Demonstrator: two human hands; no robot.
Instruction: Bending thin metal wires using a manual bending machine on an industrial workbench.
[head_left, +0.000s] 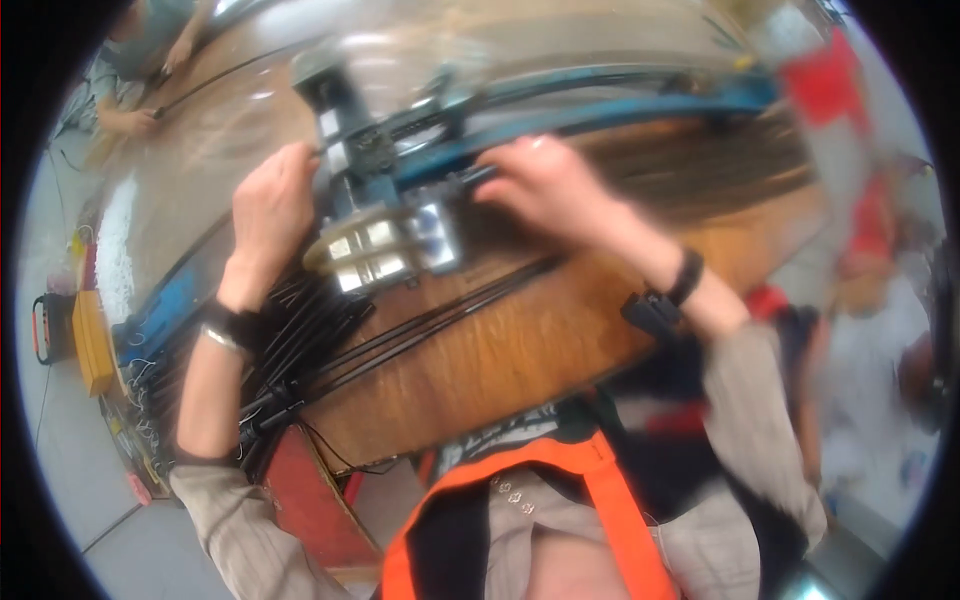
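Observation:
A bench-mounted machine (375, 150) with a blue-grey body stands on the table, bright metal blocks (370, 255) at its near end. My left hand (272, 205) is closed at the machine's left side, fingers curled; what they grip, if anything, is hidden. To the right, my right hand (545, 185) pinches the end of a short black rod (475, 177) that points toward the machine. Motion blur hides how the rod meets it. Each wrist wears a dark band.
Several long black rods (400, 335) lie across the wooden table (470, 370). A blue rail (620, 115) runs off right, beside a stack of dark rods (710, 170). Another person's hand (130, 122) is at the far left. A yellow box (92, 340) stands beyond the left edge.

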